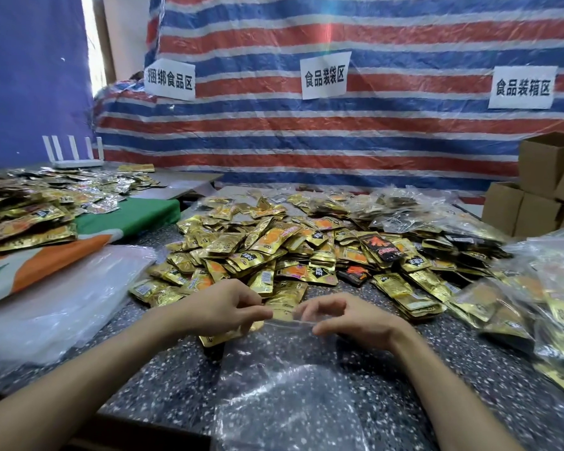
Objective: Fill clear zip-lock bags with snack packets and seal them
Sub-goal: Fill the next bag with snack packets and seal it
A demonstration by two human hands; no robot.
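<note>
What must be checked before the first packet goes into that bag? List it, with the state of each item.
1. Bag empty: ok, the speckled table shows through it.
2. Grip on the bag's top edge: ok, the left hand and the right hand both pinch it.
3. Mouth pulled open: cannot tell, the clear edge is too faint.
4. Packets within reach: ok, the pile lies just beyond the hands.
5. A hand free to pick a packet: not ok, both are on the bag.
</note>
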